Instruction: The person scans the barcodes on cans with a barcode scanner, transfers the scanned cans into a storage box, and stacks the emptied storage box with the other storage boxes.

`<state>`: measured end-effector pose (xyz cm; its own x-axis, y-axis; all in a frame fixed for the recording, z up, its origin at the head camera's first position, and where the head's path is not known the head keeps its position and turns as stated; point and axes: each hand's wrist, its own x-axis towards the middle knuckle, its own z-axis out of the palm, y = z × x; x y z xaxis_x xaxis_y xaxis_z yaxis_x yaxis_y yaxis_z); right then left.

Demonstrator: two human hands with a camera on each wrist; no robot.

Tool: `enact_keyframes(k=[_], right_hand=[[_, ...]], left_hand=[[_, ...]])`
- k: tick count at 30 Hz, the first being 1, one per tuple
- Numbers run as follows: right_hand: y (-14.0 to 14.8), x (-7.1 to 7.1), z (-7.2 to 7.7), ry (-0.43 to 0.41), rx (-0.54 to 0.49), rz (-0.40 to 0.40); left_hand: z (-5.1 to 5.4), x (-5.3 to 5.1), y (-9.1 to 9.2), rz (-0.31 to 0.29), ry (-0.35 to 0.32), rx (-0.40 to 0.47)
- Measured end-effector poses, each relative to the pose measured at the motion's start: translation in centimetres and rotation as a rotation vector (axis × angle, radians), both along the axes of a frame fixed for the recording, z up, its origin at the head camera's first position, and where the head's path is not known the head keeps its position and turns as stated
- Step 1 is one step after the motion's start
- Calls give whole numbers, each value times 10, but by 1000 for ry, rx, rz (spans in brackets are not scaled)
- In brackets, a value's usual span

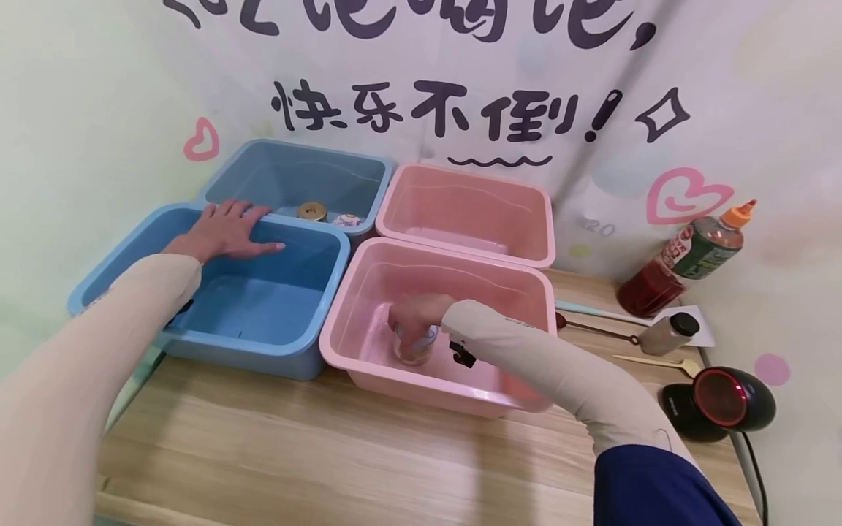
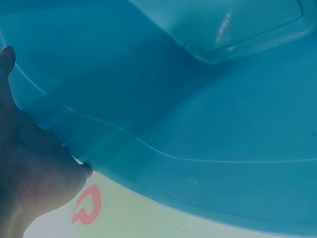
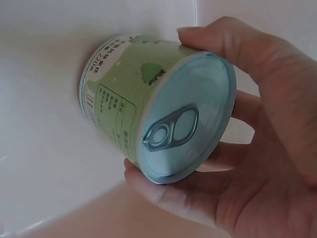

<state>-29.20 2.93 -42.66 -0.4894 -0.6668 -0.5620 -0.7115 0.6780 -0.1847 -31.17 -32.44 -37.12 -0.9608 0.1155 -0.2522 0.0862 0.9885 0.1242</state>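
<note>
In the head view my right hand reaches down into the front pink bin and grips a can. The right wrist view shows fingers and thumb curled round the can, which has a green label, a silver lid and a pull tab. The can touches or lies very close to the pale bin surface. My left hand rests at the back rim of the front blue bin, fingers spread and holding nothing. In the left wrist view the hand is at the rim.
A gold-topped tin and a small patterned item sit in the back blue bin. Behind the front pink bin stands another pink bin. To the right are a sauce bottle, a dark-capped shaker, spoons and a black scanner-like device.
</note>
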Motion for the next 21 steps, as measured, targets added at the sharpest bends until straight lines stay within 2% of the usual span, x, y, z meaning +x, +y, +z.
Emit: enact_keyframes(k=[7,12,15,21], right_hand=[[25,-7,30,32,-47,23],[43,-6,62,-10,-140,38],[53,-3,83,-28,-165,16],[83,4,117,45,-204,-23]], left_hand=[[-2,-1,-2,-3,10,1],[-2,1,-3,-1,7,11],[-1,2,-2,-1,7,11],[-1,-2,-3,-7,4,3]])
